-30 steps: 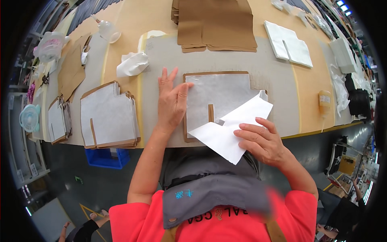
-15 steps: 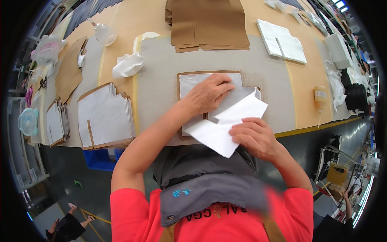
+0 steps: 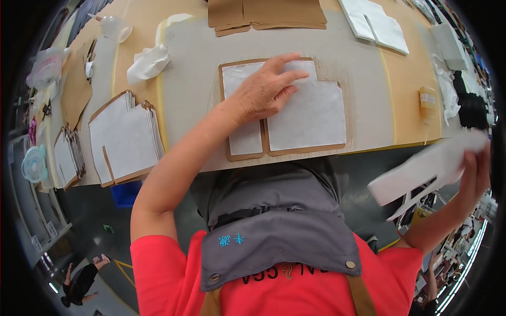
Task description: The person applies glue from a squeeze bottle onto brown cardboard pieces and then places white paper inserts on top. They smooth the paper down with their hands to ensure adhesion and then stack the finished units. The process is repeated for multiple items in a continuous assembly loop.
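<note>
Flat on the table's near part lies a brown panel faced with a white sheet (image 3: 308,118), with a slot at its near edge and a step cut from its far right corner. My left hand (image 3: 268,89) rests over its upper middle, fingers spread, gripping nothing. Out past the table's right front edge, my right hand (image 3: 474,166) holds a white backing sheet (image 3: 408,179) by one end. That sheet is bent, blurred by motion, and hangs over the floor. My right fingers are partly hidden at the dark rim.
Stacked white-faced panels (image 3: 126,142) lie at the left, beside a smaller stack (image 3: 66,158). Brown panels (image 3: 287,13) and white cut sheets (image 3: 374,26) lie at the far side. A yellowish bottle (image 3: 427,102) stands at right; a crumpled white paper (image 3: 148,64) lies left of centre.
The white backing sheet has come off the panel and swung far right in my right hand. My left hand stays over the panel, its fingers now more spread. The whole view has shifted slightly.
</note>
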Demonstrator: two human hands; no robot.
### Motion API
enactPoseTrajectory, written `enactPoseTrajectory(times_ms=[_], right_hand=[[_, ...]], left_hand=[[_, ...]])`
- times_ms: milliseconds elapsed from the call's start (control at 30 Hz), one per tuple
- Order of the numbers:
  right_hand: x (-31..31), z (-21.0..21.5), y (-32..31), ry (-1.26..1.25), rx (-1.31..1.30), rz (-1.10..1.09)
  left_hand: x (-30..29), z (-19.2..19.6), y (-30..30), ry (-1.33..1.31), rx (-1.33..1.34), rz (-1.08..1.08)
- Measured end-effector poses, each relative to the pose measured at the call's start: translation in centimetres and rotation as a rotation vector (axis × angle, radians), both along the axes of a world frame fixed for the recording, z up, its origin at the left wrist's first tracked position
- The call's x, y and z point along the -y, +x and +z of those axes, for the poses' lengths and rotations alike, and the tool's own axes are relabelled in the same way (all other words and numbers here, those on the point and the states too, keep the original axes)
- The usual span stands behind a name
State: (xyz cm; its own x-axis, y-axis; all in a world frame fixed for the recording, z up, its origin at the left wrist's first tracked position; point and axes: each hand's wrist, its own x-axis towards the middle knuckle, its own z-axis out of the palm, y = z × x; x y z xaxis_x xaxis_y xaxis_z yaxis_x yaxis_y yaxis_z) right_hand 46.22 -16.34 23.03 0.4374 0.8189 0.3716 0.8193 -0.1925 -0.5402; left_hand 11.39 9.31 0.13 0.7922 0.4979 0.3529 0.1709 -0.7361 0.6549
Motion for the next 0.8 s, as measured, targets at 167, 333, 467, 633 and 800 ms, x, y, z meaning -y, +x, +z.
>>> enactPoseTrajectory(times_ms=[167,333,467,633,800], right_hand=[[-11.1,-6.1,7.9,-0.430,-0.198,0.339],[-14.6,-13.1,9.2,-0.348,0.483,0.232],[-13.3,-14.9,-4.4,-0.169,0.140,0.443],[-9.9,-17.9,-16.6,-0.185,0.268,1.062],[-9.2,-19.0,-17.1,-0.233,0.294,1.082]], left_hand=[[1.9,1.5,-1.9,0.110,-0.021,0.023],[4.5,2.1,-6.4,0.157,-0.112,0.088],[8.1,2.1,-10.9,0.171,-0.173,0.199],[10.1,1.8,-11.5,0.177,-0.172,0.171],[10.9,0.9,-11.8,0.181,-0.157,0.152]])
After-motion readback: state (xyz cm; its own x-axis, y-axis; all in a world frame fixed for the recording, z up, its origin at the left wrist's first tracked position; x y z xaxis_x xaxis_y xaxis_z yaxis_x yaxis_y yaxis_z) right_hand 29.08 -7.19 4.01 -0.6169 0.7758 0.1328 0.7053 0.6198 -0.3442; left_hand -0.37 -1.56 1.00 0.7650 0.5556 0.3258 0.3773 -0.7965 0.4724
